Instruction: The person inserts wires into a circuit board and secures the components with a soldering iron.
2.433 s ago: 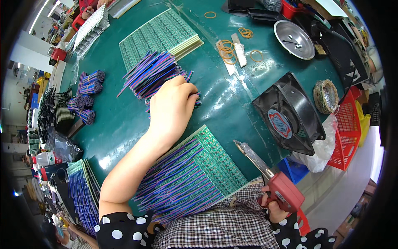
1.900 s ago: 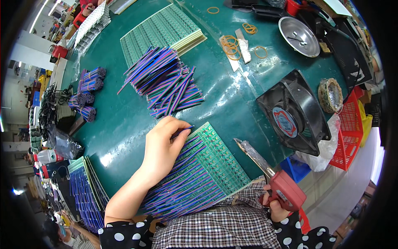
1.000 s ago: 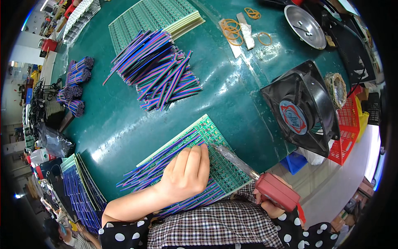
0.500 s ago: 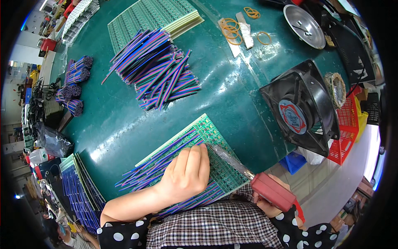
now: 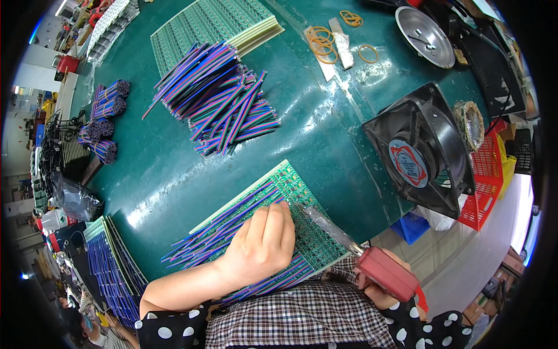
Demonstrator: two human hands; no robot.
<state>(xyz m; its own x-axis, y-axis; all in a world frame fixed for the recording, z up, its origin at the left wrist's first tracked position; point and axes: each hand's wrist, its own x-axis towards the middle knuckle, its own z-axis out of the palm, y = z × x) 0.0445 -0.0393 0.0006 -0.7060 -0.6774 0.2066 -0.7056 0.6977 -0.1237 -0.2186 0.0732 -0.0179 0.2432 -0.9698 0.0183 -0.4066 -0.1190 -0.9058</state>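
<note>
My left hand point(image 5: 260, 241) rests over a green circuit board point(image 5: 299, 183), its fingers pinched at the end of a ribbon cable that they mostly hide. Blue, pink and black ribbon cables point(image 5: 232, 218) lie in slanting rows across the board, their loose ends past its left edge. To the right, my right hand point(image 5: 381, 296), partly hidden, is closed round the red handle of a soldering gun point(image 5: 386, 273). The gun's grey-wrapped barrel points up and left over the board, with its tip close to my left fingertips.
Beyond the board lies a heap of ribbon cables point(image 5: 226, 104) against a stack of bare boards point(image 5: 215, 29). A black fan point(image 5: 421, 151) stands at right, near a metal dish point(image 5: 425, 38) and rubber bands point(image 5: 322, 45). Bundled cables point(image 5: 107, 110) and wired boards point(image 5: 113, 264) are at left.
The soldering gun and my right hand have shifted slightly right and down, away from my left fingertips. My left hand has stayed nearly still.
</note>
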